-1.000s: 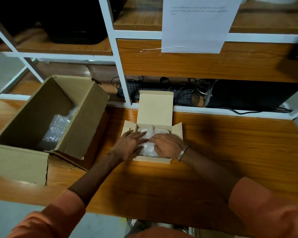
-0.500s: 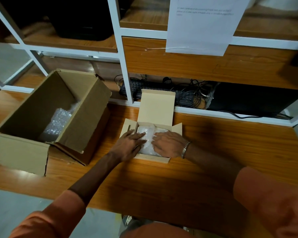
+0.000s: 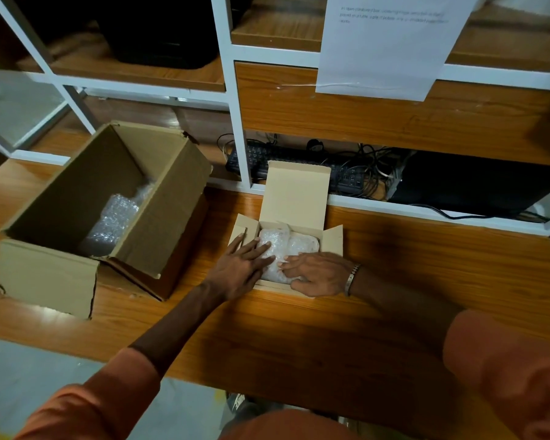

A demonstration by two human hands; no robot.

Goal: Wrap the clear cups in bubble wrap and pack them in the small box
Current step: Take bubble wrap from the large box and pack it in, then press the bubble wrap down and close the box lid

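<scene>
In small box (image 3: 294, 198), left hand (image 3: 240, 269) now flatter

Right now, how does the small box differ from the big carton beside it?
The small box is lighter tan with a hinged lid standing up; the big carton is darker, larger, flaps splayed. The small box is nearly filled by bubble-wrapped bundles under the left hand and right hand; the carton holds only loose bubble wrap. Both are open on the table.

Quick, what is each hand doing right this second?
Left hand: open, fingers flat on the bubble-wrapped bundle in the small box.
Right hand: fingers curled on the bundle's near edge; a real grip cannot be told.
</scene>
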